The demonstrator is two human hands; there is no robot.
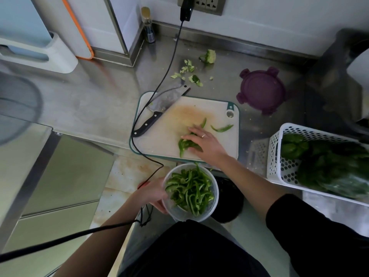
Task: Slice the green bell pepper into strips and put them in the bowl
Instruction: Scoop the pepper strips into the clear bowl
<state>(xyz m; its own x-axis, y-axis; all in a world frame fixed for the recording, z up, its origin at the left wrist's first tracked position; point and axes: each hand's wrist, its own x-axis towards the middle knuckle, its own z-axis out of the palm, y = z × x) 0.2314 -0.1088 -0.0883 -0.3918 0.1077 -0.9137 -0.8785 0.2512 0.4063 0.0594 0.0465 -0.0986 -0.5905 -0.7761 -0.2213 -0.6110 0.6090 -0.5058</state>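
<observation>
Pepper strips (186,144), small pile, lie on cutting board (159,136) near its front edge, long axes running roughly front-to-back. R hand (201,139) sits right on top of pile, fingers spread fairly wide and flattish, pressing/gathering, not clearly pinching any strip. Two loose strips further back on board, one (222,128) just right of the fingertips, lying crosswise.

Bowl (214,193) (clear plastic) held by L hand (153,194), fingers curled round its left wall, below the board's front edge, straight toward the person from the pile. So pile goes toward body and down; R hand is the nearer one by far. Bowl already well filled w/ strips.

Cleaver (159,110) laid down at board's back-left, untouched. Slicing looks done, transfer nearly finished.

Purple lid (261,90) on worktop (89,100) right of board. White basket (279,156) w/ leafy greens far right. Pepper scraps (189,73) behind board.
</observation>
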